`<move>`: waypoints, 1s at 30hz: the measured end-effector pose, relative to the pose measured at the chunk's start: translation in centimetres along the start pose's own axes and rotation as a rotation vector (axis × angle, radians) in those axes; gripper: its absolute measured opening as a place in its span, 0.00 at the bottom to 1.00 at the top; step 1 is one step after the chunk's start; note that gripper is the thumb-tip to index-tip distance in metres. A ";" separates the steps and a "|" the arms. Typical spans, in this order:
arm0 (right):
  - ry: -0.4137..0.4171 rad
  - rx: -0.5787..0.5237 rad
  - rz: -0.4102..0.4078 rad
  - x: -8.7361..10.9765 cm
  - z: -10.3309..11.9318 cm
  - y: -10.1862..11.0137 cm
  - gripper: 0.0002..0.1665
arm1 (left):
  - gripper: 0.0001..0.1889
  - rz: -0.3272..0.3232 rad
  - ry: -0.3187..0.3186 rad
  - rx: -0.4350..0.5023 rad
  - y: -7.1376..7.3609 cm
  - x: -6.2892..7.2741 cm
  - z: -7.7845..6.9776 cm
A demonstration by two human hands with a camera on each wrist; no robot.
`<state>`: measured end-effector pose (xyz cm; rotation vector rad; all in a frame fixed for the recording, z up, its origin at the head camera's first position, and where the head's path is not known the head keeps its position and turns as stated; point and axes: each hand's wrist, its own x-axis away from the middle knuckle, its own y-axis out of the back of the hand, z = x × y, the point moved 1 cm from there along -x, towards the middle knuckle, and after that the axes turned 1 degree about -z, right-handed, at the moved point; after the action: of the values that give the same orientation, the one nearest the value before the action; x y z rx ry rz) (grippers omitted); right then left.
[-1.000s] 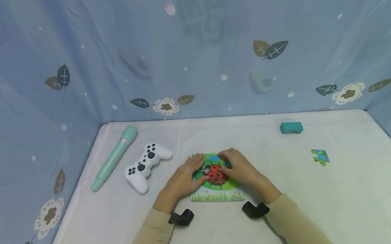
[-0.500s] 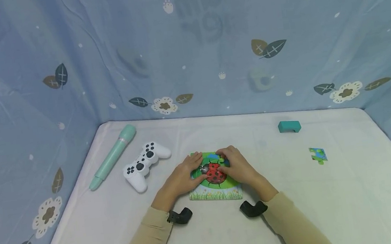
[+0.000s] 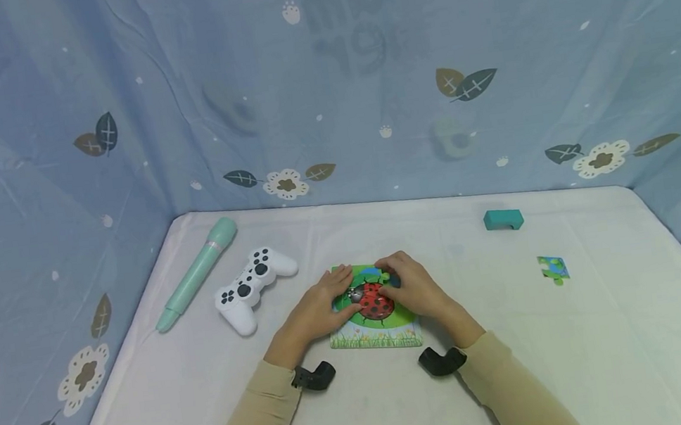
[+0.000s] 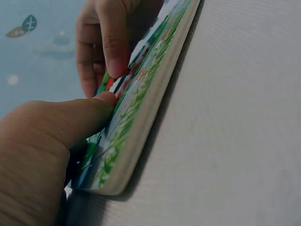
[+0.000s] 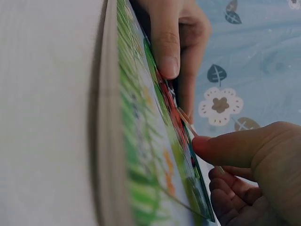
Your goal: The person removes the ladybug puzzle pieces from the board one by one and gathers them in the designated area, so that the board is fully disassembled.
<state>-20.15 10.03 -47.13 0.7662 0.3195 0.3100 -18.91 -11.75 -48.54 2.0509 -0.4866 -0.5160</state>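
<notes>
While a teal wand (image 3: 198,274) lies aslant at the far left of the white table (image 3: 619,348), its thicker end pointing far, a white game controller (image 3: 254,287) rests just beside it on the right, buttons up. Next comes the left hand (image 3: 320,307), on the left side of a ladybug puzzle (image 3: 375,339); its fingers extend toward the far left corner and its thumb lies straight on the printed face, pressing rather than gripping. Puzzle lies flat at table centre, grass border toward the near side. Over its far right part, the right hand (image 3: 422,293) pinches a thin piece (image 5: 187,123) between thumb and fingers, tilted up from the puzzle; cannot tell whether its lower edge touches. Well to the right, on the far side, stands a teal block (image 3: 504,219), notched underneath. Farther right and nearer, a loose piece (image 3: 554,269), blue and green, lies flat.
</notes>
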 end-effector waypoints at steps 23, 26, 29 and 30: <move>-0.072 -0.094 -0.066 2.5 -3.9 6.3 0.28 | 0.35 -0.011 0.031 0.015 -0.6 0.4 0.1; -0.092 -0.084 -0.083 3.9 -5.8 8.1 0.28 | 0.35 -0.008 0.030 0.020 -0.4 0.3 0.1; -0.098 -0.078 -0.099 5.5 -7.6 9.8 0.27 | 0.35 -0.006 0.029 0.019 -0.3 0.2 0.1; -0.099 -0.079 -0.103 6.0 -8.0 10.4 0.26 | 0.35 -0.007 0.027 0.023 -0.3 0.2 0.0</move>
<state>-19.44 24.43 -46.13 0.6828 0.2507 0.1861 -18.76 -11.74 -48.83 2.0792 -0.4711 -0.4889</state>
